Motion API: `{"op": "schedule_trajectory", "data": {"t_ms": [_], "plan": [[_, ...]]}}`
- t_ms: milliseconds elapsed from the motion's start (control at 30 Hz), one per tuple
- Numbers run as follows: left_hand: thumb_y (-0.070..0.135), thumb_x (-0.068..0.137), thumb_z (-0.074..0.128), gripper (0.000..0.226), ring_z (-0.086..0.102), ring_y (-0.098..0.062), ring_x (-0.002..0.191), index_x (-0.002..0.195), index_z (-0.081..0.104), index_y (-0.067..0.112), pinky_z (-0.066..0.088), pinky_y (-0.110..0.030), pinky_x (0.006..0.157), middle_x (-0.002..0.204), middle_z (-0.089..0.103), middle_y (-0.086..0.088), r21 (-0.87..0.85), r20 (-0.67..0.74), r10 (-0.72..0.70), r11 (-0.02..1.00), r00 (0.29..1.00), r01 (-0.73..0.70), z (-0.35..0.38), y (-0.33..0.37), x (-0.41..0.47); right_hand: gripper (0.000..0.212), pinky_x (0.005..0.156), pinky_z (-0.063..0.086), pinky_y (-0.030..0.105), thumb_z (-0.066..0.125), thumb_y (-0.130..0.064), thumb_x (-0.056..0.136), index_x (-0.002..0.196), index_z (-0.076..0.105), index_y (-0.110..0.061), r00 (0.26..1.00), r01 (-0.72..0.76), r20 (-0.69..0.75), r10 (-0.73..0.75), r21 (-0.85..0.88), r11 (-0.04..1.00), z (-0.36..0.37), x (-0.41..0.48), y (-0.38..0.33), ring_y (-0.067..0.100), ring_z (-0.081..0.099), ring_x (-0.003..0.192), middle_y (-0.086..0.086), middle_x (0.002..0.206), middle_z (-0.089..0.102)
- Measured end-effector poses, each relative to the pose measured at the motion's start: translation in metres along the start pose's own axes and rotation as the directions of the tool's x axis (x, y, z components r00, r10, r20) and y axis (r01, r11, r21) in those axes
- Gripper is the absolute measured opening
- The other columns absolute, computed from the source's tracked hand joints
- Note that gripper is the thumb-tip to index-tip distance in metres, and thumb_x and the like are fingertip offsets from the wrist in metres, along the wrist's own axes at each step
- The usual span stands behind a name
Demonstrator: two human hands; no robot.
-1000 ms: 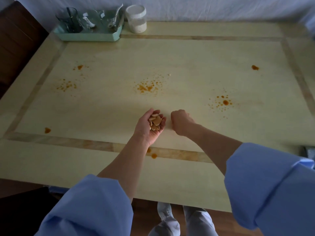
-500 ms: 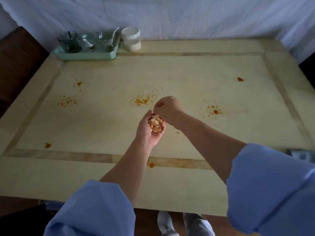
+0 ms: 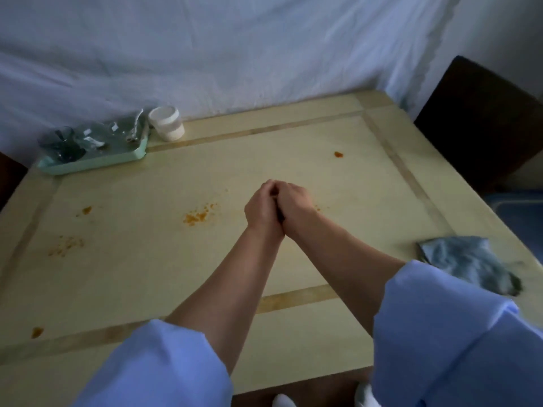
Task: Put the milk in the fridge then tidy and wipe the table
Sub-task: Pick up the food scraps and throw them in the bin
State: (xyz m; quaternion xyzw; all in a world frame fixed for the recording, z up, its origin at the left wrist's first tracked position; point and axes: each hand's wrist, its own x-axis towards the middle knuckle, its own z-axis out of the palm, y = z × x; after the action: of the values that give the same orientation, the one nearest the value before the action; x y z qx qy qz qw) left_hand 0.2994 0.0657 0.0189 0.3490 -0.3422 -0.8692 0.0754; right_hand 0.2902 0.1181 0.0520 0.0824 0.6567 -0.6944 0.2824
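My left hand (image 3: 260, 207) and my right hand (image 3: 296, 204) are pressed together, palm to palm, above the middle of the pale yellow table (image 3: 293, 142). They close around the tan biscuit pieces, which are hidden between the palms. Orange sauce spots mark the tabletop: a speckled patch (image 3: 197, 217) left of my hands, a blob (image 3: 338, 154) at the far right, smears (image 3: 66, 246) at the left and a drop (image 3: 37, 331) near the front left edge. A crumpled grey cloth (image 3: 467, 264) lies at the table's right edge. No milk is in view.
A mint-green tray (image 3: 117, 160) with glasses and cutlery stands at the back left, a white lidded jar (image 3: 167, 127) beside it. White fabric hangs behind the table. A dark chair (image 3: 484, 118) stands at the right.
My right hand came over my left palm and closed against it, covering the biscuit pieces. The view has swung to the right, bringing the grey cloth and the chair into sight.
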Motion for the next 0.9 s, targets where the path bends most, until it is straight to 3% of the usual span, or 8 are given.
{"op": "schedule_trajectory", "data": {"t_ms": [67,200,300,433,500,600,767,900], "plan": [[0.021,0.088,0.050,0.013,0.055,-0.019,0.072,0.080,0.057,0.015,0.046,-0.022,0.055,0.084,0.058,-0.007,0.133,0.002,0.016,0.991,1.000,-0.016,0.033,-0.004,-0.007,0.026,0.066,0.044,0.028,0.043,-0.017,0.097,0.071,0.046,-0.016,0.999,0.027,-0.021,-0.026,0.056,0.998,-0.023,-0.001,-0.017,0.022,0.051,0.079,0.000,0.070,0.049],[0.027,0.082,0.053,0.013,0.060,-0.023,0.083,0.083,0.058,0.014,0.048,-0.025,0.064,0.099,0.060,-0.012,0.226,0.151,-0.001,0.974,0.989,-0.033,0.105,-0.038,-0.022,0.025,0.055,0.041,0.022,0.045,-0.019,0.096,0.072,0.048,-0.017,0.988,0.094,-0.135,-0.073,0.157,0.983,-0.098,-0.006,-0.046,0.013,0.048,0.058,-0.001,0.068,0.050],[0.027,0.076,0.057,0.017,0.062,-0.023,0.082,0.081,0.062,0.012,0.051,-0.023,0.062,0.095,0.063,-0.012,0.278,0.233,-0.029,0.960,0.972,-0.038,0.170,-0.089,-0.040,0.022,0.055,0.043,0.022,0.046,-0.017,0.095,0.074,0.052,-0.017,0.961,0.171,-0.255,-0.106,0.249,0.953,-0.178,-0.017,-0.062,0.013,0.050,0.058,0.001,0.068,0.053],[0.021,0.086,0.054,0.016,0.061,-0.021,0.076,0.078,0.061,0.009,0.051,-0.018,0.053,0.088,0.063,-0.011,0.330,0.336,-0.140,0.944,0.931,0.022,0.258,-0.173,-0.071,0.032,0.061,0.044,0.026,0.047,-0.008,0.093,0.062,0.054,-0.013,0.872,0.328,-0.472,-0.126,0.374,0.868,-0.290,-0.038,-0.071,0.013,0.053,0.063,0.003,0.063,0.053],[0.027,0.083,0.054,0.021,0.062,-0.024,0.086,0.089,0.062,0.008,0.053,-0.023,0.062,0.101,0.062,-0.014,0.413,0.427,-0.274,0.907,0.862,0.083,0.302,-0.225,-0.090,0.028,0.070,0.047,0.029,0.050,-0.013,0.090,0.064,0.058,-0.015,0.808,0.397,-0.576,-0.126,0.374,0.838,-0.354,-0.053,-0.070,0.016,0.058,0.073,0.002,0.065,0.057],[0.029,0.089,0.047,0.025,0.059,-0.024,0.090,0.084,0.063,0.010,0.050,-0.025,0.066,0.102,0.061,-0.013,0.546,0.495,-0.442,0.828,0.748,0.128,0.367,-0.312,-0.139,0.019,0.070,0.048,0.029,0.050,-0.016,0.090,0.077,0.063,-0.014,0.681,0.470,-0.726,-0.094,0.335,0.817,-0.464,-0.095,-0.064,0.016,0.059,0.075,0.001,0.070,0.060],[0.023,0.084,0.056,0.019,0.060,-0.022,0.076,0.069,0.063,0.014,0.048,-0.021,0.054,0.081,0.065,-0.007,0.714,0.502,-0.579,0.696,0.642,0.070,0.438,-0.447,-0.224,0.019,0.054,0.041,0.021,0.046,-0.015,0.096,0.078,0.050,-0.018,0.495,0.522,-0.869,-0.004,0.294,0.800,-0.609,-0.184,-0.040,0.010,0.048,0.059,-0.001,0.070,0.051],[0.019,0.082,0.055,0.016,0.059,-0.020,0.066,0.069,0.062,0.012,0.048,-0.024,0.057,0.064,0.062,-0.002,0.825,0.488,-0.757,0.562,0.434,0.053,0.474,-0.536,-0.289,0.024,0.062,0.045,0.026,0.045,-0.014,0.095,0.072,0.050,-0.019,0.321,0.604,-0.938,0.130,0.308,0.735,-0.703,-0.239,-0.010,0.013,0.050,0.063,-0.001,0.071,0.051]]}}
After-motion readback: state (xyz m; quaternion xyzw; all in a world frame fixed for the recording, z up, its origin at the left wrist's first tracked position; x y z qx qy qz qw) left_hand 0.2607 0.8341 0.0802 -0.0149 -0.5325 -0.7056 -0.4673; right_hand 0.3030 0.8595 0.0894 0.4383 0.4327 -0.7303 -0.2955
